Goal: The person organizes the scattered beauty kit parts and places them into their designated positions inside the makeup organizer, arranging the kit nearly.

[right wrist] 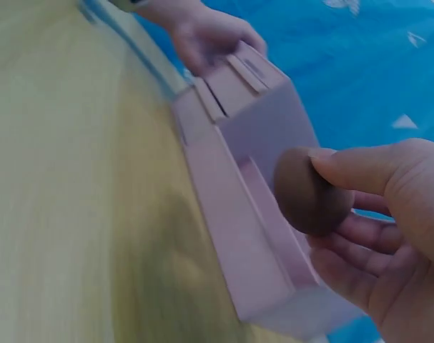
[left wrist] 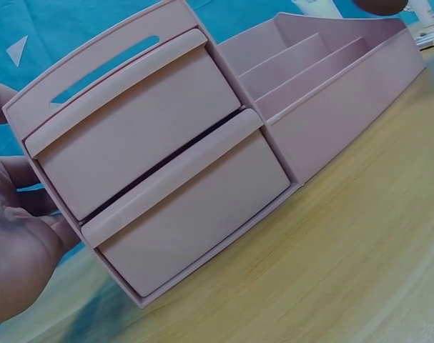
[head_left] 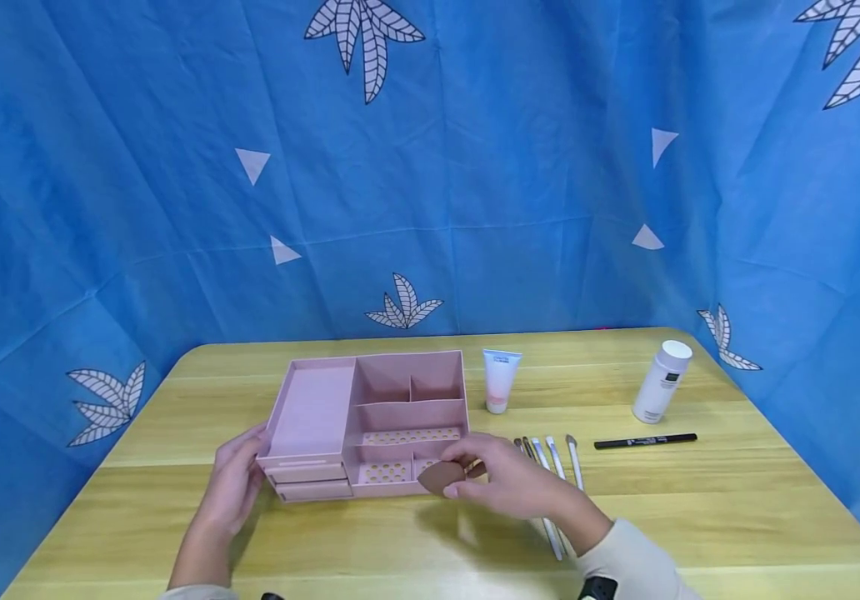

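A brown makeup sponge (right wrist: 307,191) is pinched between the thumb and fingers of my right hand (head_left: 508,479). That hand holds it over the front right compartment of a pink makeup organizer (head_left: 316,408). My left hand (head_left: 233,479) rests against the organizer's left side, its fingers partly hidden behind the wall in the left wrist view. Two drawers (left wrist: 181,171) are closed under the flat top on the left part. Open compartments (head_left: 409,423) with dotted floors fill the right part.
Several makeup brushes (head_left: 574,458) lie right of the organizer, partly behind my right hand. A white-and-pink tube (head_left: 501,382) stands behind them. Farther right are a black pen (head_left: 645,442) and a white bottle (head_left: 661,383). A blue curtain (head_left: 430,167) hangs behind the wooden table (head_left: 355,550).
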Tool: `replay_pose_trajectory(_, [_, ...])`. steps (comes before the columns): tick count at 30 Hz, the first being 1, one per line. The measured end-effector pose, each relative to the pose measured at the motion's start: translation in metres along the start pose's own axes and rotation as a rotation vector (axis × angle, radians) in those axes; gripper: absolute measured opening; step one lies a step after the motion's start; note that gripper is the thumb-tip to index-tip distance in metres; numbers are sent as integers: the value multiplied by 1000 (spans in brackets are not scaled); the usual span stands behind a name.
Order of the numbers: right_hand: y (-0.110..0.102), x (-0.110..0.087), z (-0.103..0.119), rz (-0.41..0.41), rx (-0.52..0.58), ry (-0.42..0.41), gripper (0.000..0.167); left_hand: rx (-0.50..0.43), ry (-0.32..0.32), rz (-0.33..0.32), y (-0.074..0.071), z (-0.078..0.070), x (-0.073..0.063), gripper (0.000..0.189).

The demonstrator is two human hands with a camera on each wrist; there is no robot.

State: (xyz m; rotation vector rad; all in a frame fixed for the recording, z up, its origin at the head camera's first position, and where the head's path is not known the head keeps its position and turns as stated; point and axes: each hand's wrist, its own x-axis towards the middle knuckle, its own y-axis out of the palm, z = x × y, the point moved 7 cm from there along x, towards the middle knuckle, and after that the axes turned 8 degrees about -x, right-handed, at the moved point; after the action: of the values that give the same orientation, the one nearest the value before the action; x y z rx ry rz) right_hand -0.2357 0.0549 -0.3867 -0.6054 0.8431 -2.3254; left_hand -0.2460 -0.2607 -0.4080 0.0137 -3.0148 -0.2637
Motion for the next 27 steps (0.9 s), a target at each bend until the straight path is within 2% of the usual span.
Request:
replay_pose_trajectory(8, [17,30,11,-62,-92,-16,28,-14,3,-43,-1,0,1,49])
replay_pose_trajectory(13, [30,46,11,-97,-185,27,35,-19,19,-36,-1,0,1,48])
replay_pose_trajectory(20, [41,57,8,-93,-236,102,37,-14,26,-24,1,1,1,47])
replay_pose_trajectory(27, [50,62,8,-81,-269,90,34,-14,21,-36,0,1,1,47])
